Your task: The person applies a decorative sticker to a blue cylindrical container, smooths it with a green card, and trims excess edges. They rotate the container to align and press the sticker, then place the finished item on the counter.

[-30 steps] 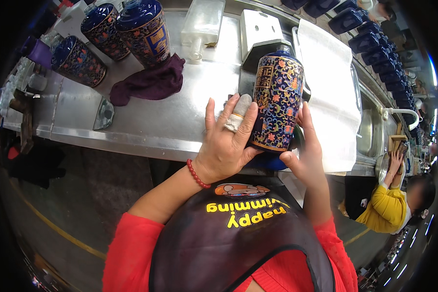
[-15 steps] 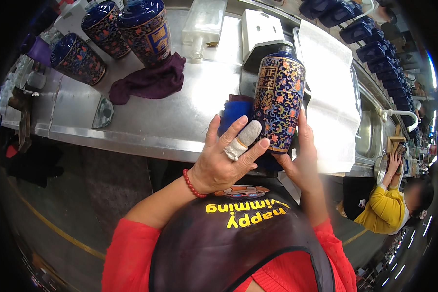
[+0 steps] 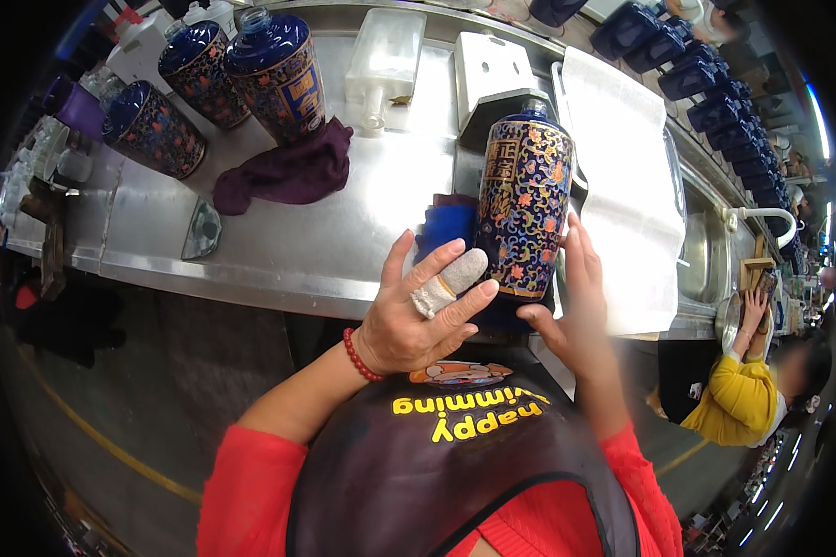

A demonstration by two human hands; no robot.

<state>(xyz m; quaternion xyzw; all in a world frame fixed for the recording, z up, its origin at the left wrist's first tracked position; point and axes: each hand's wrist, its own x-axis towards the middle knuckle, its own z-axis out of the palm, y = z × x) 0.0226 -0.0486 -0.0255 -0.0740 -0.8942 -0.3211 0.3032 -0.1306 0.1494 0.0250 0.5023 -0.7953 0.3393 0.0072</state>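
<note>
A dark blue bottle (image 3: 527, 209) with a colourful floral pattern and gold characters stands upright in front of me, its clear glass neck at the top. My left hand (image 3: 423, 311) is at its lower left, fingers spread, with a grey-white cloth cover on one finger and the fingertips close to the base. Around the lower right side curls my right hand (image 3: 581, 306), thumb by the base and fingers along the side; its grip is partly blurred. A bright blue object (image 3: 446, 230) sits just left of the bottle, partly hidden behind my left fingers.
Several matching bottles (image 3: 274, 79) stand at the left beside a crumpled purple cloth (image 3: 288, 172). A clear empty bottle (image 3: 385, 65) lies further back near a white box (image 3: 492, 70). White sheeting (image 3: 618, 204) covers the right side; beyond is a sink (image 3: 706, 251) and a co-worker in yellow (image 3: 738, 399).
The whole view has shifted slightly. My hands and the bottle keep nearly the same places relative to each other, with my left fingertips slightly lower.
</note>
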